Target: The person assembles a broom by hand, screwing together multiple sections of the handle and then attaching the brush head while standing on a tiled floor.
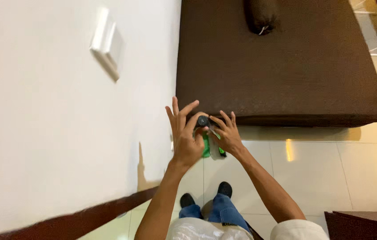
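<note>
Both of my hands meet in front of me around a small bottle-like thing with a black round cap (203,120) and a green and grey body (207,146). My left hand (184,135) wraps its left side, with thumb and forefinger at the cap and the other fingers spread upward. My right hand (227,133) holds its right side, fingertips at the cap and the grey part. Most of the thing is hidden between my palms.
A white wall (55,133) with a white switch plate (106,42) fills the left. A dark brown mattress (281,66) with a dark bolster (261,15) lies ahead. Cream floor tiles (321,164) and my black shoes (206,195) are below. A dark furniture corner (366,224) sits bottom right.
</note>
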